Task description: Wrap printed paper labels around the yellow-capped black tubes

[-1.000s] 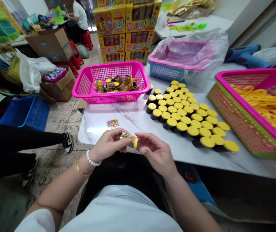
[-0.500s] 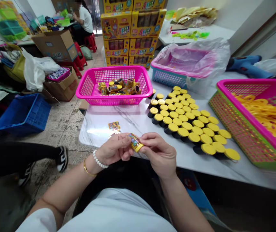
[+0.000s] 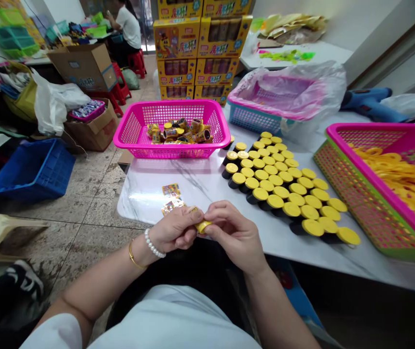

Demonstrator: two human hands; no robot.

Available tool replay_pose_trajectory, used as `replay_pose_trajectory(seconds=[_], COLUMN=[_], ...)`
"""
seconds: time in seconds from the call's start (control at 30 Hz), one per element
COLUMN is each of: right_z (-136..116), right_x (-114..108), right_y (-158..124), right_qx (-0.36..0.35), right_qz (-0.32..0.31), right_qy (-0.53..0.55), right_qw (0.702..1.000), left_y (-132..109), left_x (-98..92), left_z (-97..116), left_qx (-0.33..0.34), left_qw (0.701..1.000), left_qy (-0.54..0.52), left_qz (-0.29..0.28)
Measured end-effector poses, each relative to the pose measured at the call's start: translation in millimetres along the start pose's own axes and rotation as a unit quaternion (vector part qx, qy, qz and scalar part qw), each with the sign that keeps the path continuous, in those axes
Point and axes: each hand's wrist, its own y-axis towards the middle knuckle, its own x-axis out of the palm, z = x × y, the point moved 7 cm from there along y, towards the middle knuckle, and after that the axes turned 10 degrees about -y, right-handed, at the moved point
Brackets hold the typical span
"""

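Both hands meet at the near edge of the white marble table (image 3: pixel 192 182). My left hand (image 3: pixel 176 230) and my right hand (image 3: pixel 231 231) are closed together on one small yellow-capped bottle (image 3: pixel 203 225), mostly hidden by the fingers. Two small printed stickers (image 3: pixel 171 196) lie on the table just beyond my left hand. To the right stand several rows of black bottles with yellow caps (image 3: pixel 283 186). Beyond, a pink basket (image 3: pixel 136 131) holds several labelled bottles (image 3: pixel 180 131).
At the right, a pink and green basket (image 3: pixel 352 182) holds yellow rings (image 3: pixel 403 177). A bag-lined basket (image 3: pixel 283 92) and yellow cartons (image 3: pixel 192 48) stand behind. On the floor at left are a blue crate (image 3: pixel 29 167), cardboard boxes and another person's shoe (image 3: pixel 22 286). A person sits far back.
The bottle has turned in my fingers and is now more covered by them. A second sticker lies on the table. The neighbour's leg has pulled back to the lower left.
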Motion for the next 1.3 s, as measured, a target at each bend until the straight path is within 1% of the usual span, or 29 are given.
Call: replay_pose_trajectory(seconds=[0.07,0.17,0.3,0.43,0.47,0.5,0.53,0.57,0.6,0.63,0.67,0.7,0.73,0.77,0.8,0.83,0.87,0.9,0.97,1.0,1.07,1.1,1.13,1.17,1.2,1.23,1.3], right_z=[-2.1,-8.7,-8.5,-5.8,-4.4,-2.4,0.2,2.7,5.0,6.9,7.9,8.5,8.7,8.9,9.2,9.7,10.6,11.9,14.4,15.6,17.4,17.9,18.2,18.2,17.9,17.3,16.1], right_x=[-2.0,-10.9,-11.9,-8.7,-8.3,-8.3,-8.8,-10.2,-12.7,-16.0,-19.8,-23.8,-27.4,-30.6,-33.1,-35.3,-37.3,-39.3,-42.5,-43.4,-42.6,-40.9,-38.6,-35.9,-33.3,-30.8,-27.1], right_y=[0.6,-0.3,-3.7,-5.4,-4.9,-4.0,-2.9,-2.0,-1.5,-1.5,-2.3,-3.9,-6.1,-8.9,-12.1,-15.6,-19.4,-23.1,-29.4,-31.5,-32.9,-32.1,-30.7,-29.0,-27.2,-25.7,-24.1], right_qx=[-0.007,-0.049,-0.056,-0.059,-0.055,-0.048,-0.035,-0.021,-0.007,0.007,0.017,0.025,0.032,0.037,0.043,0.047,0.052,0.056,0.056,0.054,0.045,0.039,0.034,0.029,0.024,0.021,0.023], right_qz=[-0.017,0.016,0.046,0.072,0.073,0.072,0.069,0.068,0.073,0.084,0.100,0.119,0.137,0.153,0.165,0.174,0.179,0.182,0.181,0.177,0.161,0.150,0.140,0.132,0.126,0.124,0.129], right_qy=[-0.043,-0.096,-0.095,-0.094,-0.092,-0.087,-0.083,-0.078,-0.074,-0.073,-0.074,-0.076,-0.080,-0.084,-0.090,-0.098,-0.108,-0.120,-0.152,-0.169,-0.203,-0.216,-0.227,-0.235,-0.239,-0.241,-0.232], right_qw=[0.999,0.994,0.993,0.991,0.992,0.992,0.994,0.994,0.994,0.994,0.992,0.990,0.987,0.984,0.981,0.979,0.977,0.974,0.970,0.968,0.965,0.964,0.963,0.963,0.962,0.962,0.964], left_y=[-0.3,0.1,2.0,-1.6,-3.3,-4.8,-5.5,-5.3,-4.6,-3.0,-2.8,-1.1,4.5,11.0,16.6,19.1,18.1,14.5,0.2,-7.0,-17.5,-20.9,-23.4,-23.9,-23.0,-21.3,-17.4], left_x=[0.1,0.9,2.3,-0.7,-1.0,-1.3,-1.7,-2.0,-2.2,-1.0,-0.2,0.5,-0.1,-3.2,-8.0,-13.7,-19.8,-25.9,-38.8,-44.7,-57.1,-63.4,-68.1,-71.3,-73.2,-74.1,-73.6], left_z=[1.7,4.6,1.3,-4.5,-1.1,7.2,21.6,43.3,72.1,105.3,142.8,177.0,203.8,224.2,237.0,242.7,241.2,232.4,200.4,180.1,141.3,126.6,116.8,110.6,107.8,107.6,111.5], left_qx=[0.011,0.025,0.010,-0.001,0.002,0.015,0.038,0.076,0.130,0.189,0.267,0.324,0.341,0.340,0.329,0.325,0.329,0.335,0.357,0.357,0.331,0.318,0.317,0.317,0.318,0.320,0.317], left_qw=[1.000,0.999,0.999,0.999,0.999,0.998,0.995,0.988,0.975,0.954,0.922,0.892,0.878,0.873,0.872,0.868,0.861,0.853,0.821,0.797,0.729,0.697,0.667,0.644,0.627,0.617,0.613], left_qy=[0.015,-0.009,-0.039,-0.003,0.013,0.034,0.064,0.097,0.135,0.183,0.215,0.236,0.250,0.258,0.265,0.274,0.284,0.299,0.354,0.406,0.530,0.574,0.604,0.627,0.642,0.651,0.655], left_qz=[0.013,0.027,0.015,0.041,0.049,0.058,0.071,0.089,0.116,0.142,0.179,0.209,0.224,0.238,0.248,0.257,0.263,0.264,0.271,0.271,0.281,0.290,0.299,0.303,0.306,0.306,0.309])
